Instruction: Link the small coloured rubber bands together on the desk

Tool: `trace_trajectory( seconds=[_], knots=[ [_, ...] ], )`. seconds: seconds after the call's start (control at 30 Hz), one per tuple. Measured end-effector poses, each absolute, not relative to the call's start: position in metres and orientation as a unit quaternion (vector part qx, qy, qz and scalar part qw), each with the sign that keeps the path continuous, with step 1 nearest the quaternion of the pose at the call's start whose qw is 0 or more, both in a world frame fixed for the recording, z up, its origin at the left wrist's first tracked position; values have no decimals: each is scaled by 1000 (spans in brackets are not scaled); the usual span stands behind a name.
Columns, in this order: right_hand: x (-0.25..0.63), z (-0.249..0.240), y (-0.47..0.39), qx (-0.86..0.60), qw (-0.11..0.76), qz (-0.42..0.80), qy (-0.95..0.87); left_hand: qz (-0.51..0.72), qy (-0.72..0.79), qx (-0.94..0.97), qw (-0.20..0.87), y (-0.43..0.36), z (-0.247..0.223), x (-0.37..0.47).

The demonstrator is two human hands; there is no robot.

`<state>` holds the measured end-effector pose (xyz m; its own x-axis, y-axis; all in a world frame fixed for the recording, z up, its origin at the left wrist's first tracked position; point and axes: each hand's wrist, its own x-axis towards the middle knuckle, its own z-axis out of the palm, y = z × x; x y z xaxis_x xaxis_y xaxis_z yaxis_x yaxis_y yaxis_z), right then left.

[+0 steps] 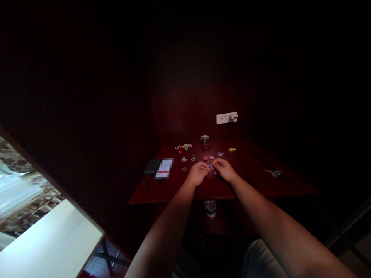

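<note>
My left hand and my right hand meet over the front middle of the dark red table. A small purple ring shows between their fingertips, and the fingers of both hands are pinched around it. Just beyond them lie an orange-red bunch of rings and a pink one. Purple bands rest behind my right hand. To the left are light blue bands, a green band and a single ring.
A mixed pile of coloured bands lies at the back left, yellow bands at the back right. A clear jar stands between. A black object and blurred phone lie left; a cable runs right.
</note>
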<state>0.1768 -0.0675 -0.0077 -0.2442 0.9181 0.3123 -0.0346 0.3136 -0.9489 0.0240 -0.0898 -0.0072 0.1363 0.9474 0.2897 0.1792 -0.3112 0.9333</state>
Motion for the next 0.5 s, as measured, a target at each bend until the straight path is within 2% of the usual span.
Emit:
trace_trajectory(
  seconds=[0.27, 0.5],
  knots=[
    [177, -3, -73, -344, 508, 485, -623, 491, 433, 648, 389, -89, -8, 23],
    [178, -4, -72, -338, 481, 442, -678, 493, 427, 648, 392, -89, -9, 23]
  ],
)
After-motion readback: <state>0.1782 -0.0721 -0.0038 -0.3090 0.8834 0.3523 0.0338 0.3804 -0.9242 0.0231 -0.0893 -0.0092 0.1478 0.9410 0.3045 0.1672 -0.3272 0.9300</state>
